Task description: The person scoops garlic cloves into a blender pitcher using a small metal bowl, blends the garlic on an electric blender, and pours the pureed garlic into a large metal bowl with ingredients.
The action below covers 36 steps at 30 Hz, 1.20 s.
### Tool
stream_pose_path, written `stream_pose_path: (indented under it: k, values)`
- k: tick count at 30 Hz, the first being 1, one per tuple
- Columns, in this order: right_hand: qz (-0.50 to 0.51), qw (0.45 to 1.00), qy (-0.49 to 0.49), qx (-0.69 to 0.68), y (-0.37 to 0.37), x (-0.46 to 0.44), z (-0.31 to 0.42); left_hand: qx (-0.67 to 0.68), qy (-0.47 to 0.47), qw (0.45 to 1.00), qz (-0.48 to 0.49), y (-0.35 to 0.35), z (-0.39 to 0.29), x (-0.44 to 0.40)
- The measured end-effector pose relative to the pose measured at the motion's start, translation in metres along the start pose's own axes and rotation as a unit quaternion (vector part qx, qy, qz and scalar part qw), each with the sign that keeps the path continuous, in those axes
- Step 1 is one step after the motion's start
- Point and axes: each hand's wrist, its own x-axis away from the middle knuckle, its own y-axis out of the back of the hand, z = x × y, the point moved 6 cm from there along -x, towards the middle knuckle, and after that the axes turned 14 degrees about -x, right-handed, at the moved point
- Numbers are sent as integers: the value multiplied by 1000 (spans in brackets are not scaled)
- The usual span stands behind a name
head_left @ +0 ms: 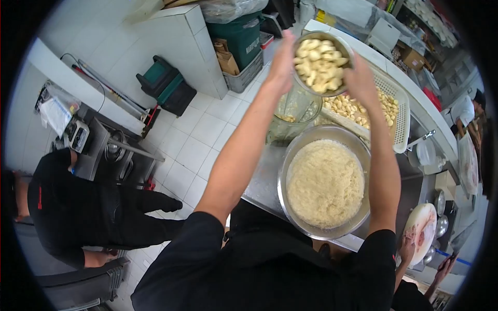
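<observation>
Between my two hands a metal bowl [344, 47] full of peeled garlic cloves [320, 65] is held up, slightly blurred. My left hand [281, 65] grips its left side and my right hand [359, 80] its right side. Just below the bowl stands a clear jar [296, 118] with some pale residue inside. A white perforated basket [402, 124] with more garlic cloves [386, 106] lies partly behind my right forearm. Nearest my body, a large steel bowl [284, 192] holds a pale, finely chopped mass [326, 184].
A person in black [78, 202] bends at a steel counter on the left. At the lower right, another person's hand [407, 246] touches a round white board [421, 228]. Green bins [236, 41] stand ahead on the tiled floor [199, 132].
</observation>
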Motion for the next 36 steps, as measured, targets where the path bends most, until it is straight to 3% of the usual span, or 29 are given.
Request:
stream_pose_path:
  k: [1,2,3,4,6,10,12,14,17,18,19,20,21,24,26,28,30,32,34,36]
  values:
    - [-19,961,233,146,-16,4,-4,15,-8,1000,-18,18,16,-5]
    - [-34,928,331,170,-32,22,6,23,17,999,-22,28,19,7]
    - [2,939,237,250,-48,33,4,18,29,999,-34,39,31,11]
    - [-2,939,231,255,-53,39,2,38,31,998,-39,43,37,17]
    - [26,912,318,257,-63,54,-2,11,-13,999,-49,49,39,24]
    - [-27,910,359,204,-35,45,0,-47,-27,995,-82,49,41,31]
    - [-80,909,365,188,-2,34,-2,-191,-58,979,-44,42,36,34]
    - [-93,916,339,196,38,13,-21,-185,-66,980,-32,43,31,38]
    - [-144,894,344,247,90,-20,-69,-455,-186,869,-53,40,9,50]
    - [-175,900,252,309,102,-38,-105,-449,-188,872,-49,42,18,51]
    - [-205,894,159,364,110,-47,-134,-519,-191,832,-42,41,33,52]
    - [-207,892,159,368,110,-48,-147,-586,-194,786,-36,38,42,53]
    - [-170,896,119,392,106,-53,-163,-547,-151,823,-42,38,37,53]
    - [-125,897,65,419,86,-57,-187,-597,-169,783,-43,35,38,55]
    - [-89,899,70,424,67,-55,-190,-579,-161,798,-38,37,40,51]
    - [-91,908,47,407,61,-56,-199,-561,-149,814,-31,38,41,52]
    - [-54,937,61,338,51,-56,-201,-549,-139,824,-27,37,40,51]
    - [-71,933,110,336,50,-49,-190,-561,-136,816,-27,36,38,54]
    - [-81,968,18,235,50,-55,-196,-574,-128,808,-36,38,41,56]
    - [-40,970,6,240,39,-52,-196,-583,-134,801,-31,37,42,53]
